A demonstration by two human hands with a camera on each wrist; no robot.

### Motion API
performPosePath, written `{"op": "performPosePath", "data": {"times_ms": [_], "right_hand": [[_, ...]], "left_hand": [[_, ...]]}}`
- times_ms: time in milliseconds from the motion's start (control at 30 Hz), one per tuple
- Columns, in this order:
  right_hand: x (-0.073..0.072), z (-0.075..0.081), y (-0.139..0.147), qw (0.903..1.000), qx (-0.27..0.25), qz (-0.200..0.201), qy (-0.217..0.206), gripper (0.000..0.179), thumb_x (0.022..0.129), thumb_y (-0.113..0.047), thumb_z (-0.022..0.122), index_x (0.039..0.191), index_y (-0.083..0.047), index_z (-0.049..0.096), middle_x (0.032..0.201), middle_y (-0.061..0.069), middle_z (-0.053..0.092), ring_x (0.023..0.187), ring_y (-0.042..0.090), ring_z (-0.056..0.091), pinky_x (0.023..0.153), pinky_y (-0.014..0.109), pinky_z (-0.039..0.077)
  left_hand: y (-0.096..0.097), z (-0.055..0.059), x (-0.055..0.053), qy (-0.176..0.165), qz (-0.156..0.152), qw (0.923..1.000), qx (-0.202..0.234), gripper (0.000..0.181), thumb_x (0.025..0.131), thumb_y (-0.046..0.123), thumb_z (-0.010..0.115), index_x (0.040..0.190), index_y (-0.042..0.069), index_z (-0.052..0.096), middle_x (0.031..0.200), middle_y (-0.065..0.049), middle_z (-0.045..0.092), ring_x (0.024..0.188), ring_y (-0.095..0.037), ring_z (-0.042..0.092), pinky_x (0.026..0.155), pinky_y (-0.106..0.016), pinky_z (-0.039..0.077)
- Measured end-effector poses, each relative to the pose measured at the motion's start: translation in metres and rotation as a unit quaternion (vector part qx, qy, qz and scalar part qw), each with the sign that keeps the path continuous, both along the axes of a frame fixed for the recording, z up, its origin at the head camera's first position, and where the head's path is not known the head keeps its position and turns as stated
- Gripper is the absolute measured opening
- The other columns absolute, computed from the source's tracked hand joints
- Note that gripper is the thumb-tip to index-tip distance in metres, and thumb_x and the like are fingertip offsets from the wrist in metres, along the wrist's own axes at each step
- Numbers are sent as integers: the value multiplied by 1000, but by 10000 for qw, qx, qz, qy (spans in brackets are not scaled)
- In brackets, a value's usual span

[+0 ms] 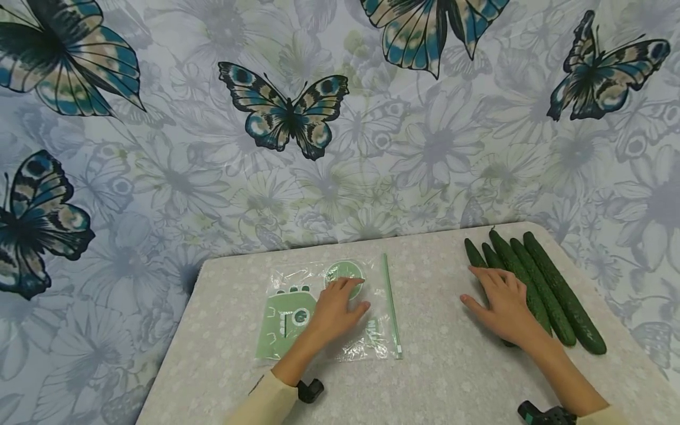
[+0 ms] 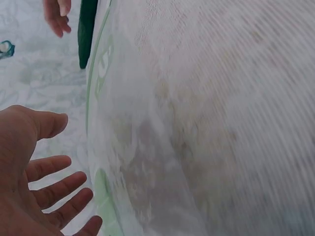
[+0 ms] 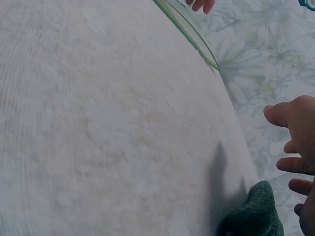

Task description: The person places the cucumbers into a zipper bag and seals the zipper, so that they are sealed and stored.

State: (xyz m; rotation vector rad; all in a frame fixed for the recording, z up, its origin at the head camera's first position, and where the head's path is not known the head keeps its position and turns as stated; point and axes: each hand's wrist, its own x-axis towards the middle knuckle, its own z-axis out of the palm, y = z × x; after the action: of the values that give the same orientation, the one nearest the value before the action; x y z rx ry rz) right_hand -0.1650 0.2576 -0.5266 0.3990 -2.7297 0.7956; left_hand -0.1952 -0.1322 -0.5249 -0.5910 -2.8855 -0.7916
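Bag (image 1: 292, 321) lay flat on the worktop (image 1: 430, 307), left side, printed face up, no cucumber in it. Five cucumbers (image 1: 542, 292) lay roughly side by side at the right. Left hand (image 1: 338, 307) open over the bag, right hand (image 1: 502, 301) open over the leftmost cucumbers, contact there unclear; neither gripped anything. Progress, my judgement: things set out, handling all left to do. Couldn't tell whether the zip (image 1: 392, 304) was sealed.
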Motion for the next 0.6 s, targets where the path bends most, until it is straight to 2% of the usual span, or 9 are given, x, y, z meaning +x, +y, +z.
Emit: {"op": "performPosePath", "data": {"times_ms": [100, 200, 333, 467, 600], "right_hand": [[1, -3, -3, 10000, -58, 24, -33, 67, 100, -35, 76, 155, -5, 53, 150, 24, 57, 136, 50, 39, 105, 73, 23], [2, -4, -7, 10000, -59, 8, -72, 67, 100, -35, 76, 155, -6, 53, 148, 24, 59, 136, 49, 39, 106, 72, 24], [4, -3, -12, 9999, 6, -9, -164, 66, 99, -36, 77, 155, -8, 54, 147, 24, 60, 135, 47, 40, 106, 73, 25], [4, -2, -16, 9996, 24, 47, -271, 66, 100, -36, 76, 156, -9, 53, 148, 23, 60, 136, 47, 40, 106, 73, 25], [5, -3, -20, 9995, -3, 62, -307, 66, 100, -36, 76, 156, -9, 53, 148, 22, 59, 137, 48, 40, 106, 72, 25]], "left_hand": [[9, -2, -3, 23, -196, 9998, 5, 51, 100, 33, 76, 148, 20, 64, 138, -9, 68, 128, -33, 63, 104, -54, 54], [16, -4, -7, 170, -608, 9979, -131, 47, 102, 21, 73, 149, 23, 64, 131, -9, 68, 120, -29, 63, 99, -49, 55], [27, -7, -10, 328, -1126, 9912, -612, 51, 106, 8, 63, 151, 32, 61, 123, -6, 64, 110, -23, 59, 91, -41, 52], [35, -8, -13, 359, -1184, 9860, -1119, 47, 108, 8, 59, 145, 37, 65, 117, -2, 61, 103, -19, 54, 85, -35, 44], [39, -9, -14, 352, -1070, 9860, -1232, 35, 109, 10, 57, 131, 33, 71, 111, 1, 63, 103, -20, 55, 88, -39, 42]]}}
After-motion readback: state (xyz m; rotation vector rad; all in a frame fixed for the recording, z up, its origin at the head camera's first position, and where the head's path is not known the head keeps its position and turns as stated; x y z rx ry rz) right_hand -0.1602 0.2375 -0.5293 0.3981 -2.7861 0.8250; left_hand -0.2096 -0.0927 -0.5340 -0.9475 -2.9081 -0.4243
